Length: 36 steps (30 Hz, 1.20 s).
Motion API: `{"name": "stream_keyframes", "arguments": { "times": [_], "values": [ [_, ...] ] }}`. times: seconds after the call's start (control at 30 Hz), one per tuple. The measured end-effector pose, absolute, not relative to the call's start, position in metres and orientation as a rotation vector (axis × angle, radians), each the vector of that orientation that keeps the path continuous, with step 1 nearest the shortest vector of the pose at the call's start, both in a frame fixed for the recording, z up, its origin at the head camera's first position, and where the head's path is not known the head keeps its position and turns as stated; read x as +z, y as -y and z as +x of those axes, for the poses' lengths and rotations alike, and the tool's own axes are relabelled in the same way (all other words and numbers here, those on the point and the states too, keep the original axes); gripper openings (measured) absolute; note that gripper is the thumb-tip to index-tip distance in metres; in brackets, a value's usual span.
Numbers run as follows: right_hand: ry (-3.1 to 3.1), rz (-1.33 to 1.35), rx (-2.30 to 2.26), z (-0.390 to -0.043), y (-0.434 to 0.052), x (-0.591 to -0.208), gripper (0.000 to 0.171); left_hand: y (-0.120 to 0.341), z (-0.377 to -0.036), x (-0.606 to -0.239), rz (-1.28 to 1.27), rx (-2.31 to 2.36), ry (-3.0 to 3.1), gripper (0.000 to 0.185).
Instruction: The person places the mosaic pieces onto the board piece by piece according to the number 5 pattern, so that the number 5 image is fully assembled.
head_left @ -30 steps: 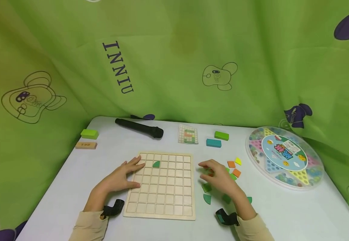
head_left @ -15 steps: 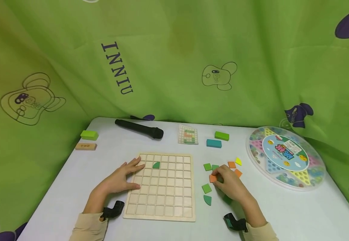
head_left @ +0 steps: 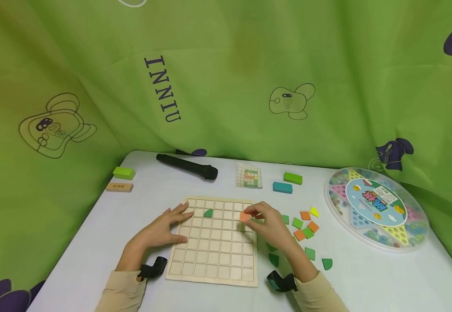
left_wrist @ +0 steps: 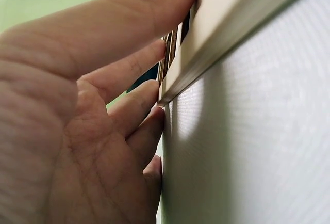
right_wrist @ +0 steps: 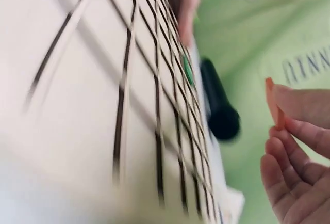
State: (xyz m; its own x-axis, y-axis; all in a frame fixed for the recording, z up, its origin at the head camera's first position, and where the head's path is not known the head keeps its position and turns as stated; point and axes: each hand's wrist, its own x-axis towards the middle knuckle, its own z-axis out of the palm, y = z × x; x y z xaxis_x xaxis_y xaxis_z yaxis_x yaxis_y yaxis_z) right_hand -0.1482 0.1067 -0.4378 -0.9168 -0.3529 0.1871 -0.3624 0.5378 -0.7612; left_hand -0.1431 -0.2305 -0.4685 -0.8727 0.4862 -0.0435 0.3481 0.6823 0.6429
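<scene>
My left hand (head_left: 162,229) rests with spread fingers on the left edge of a wooden grid board (head_left: 210,260); the left wrist view shows its fingertips along the board's raised rim (left_wrist: 206,43). Between thumb and fingers, my right hand (head_left: 269,224) pinches an orange square tile (head_left: 244,216) over the board's upper right cells. In the right wrist view the orange tile (right_wrist: 274,102) is seen nearly edge-on, held above the grid. A green quarter-round tile (head_left: 208,213) lies in a cell near the top left of the board.
Loose green, orange and yellow tiles (head_left: 298,223) lie right of the board. Behind stand a pattern card (head_left: 249,175), a black microphone (head_left: 187,166), and blue (head_left: 282,187) and green blocks (head_left: 293,178). A round game box (head_left: 376,208) sits at the right.
My right hand took hold of an orange tile among the loose pieces and carried it left over the board. My left hand stays at the board's edge. The head view has shifted slightly.
</scene>
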Motion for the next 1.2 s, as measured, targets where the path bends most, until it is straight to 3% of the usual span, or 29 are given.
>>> {"name": "stream_keyframes", "arguments": {
  "times": [0.2,0.53,0.87,1.2],
  "values": [
    [2.792,0.73,1.512,-0.163,-0.055,-0.439,0.02,0.231,-0.143,-0.467,0.682,0.96,-2.686,0.077],
    [2.98,0.915,1.22,-0.173,-0.012,-0.456,0.018,0.231,-0.143,-0.468,0.694,0.954,-2.687,0.076],
    [2.953,0.915,1.12,-0.173,-0.007,-0.459,0.017,0.23,-0.147,-0.463,0.688,0.949,-2.68,0.077],
    [2.928,0.856,1.251,-0.164,-0.026,-0.454,0.03,0.232,-0.144,-0.467,0.65,0.947,-2.686,0.077]
  ]
}}
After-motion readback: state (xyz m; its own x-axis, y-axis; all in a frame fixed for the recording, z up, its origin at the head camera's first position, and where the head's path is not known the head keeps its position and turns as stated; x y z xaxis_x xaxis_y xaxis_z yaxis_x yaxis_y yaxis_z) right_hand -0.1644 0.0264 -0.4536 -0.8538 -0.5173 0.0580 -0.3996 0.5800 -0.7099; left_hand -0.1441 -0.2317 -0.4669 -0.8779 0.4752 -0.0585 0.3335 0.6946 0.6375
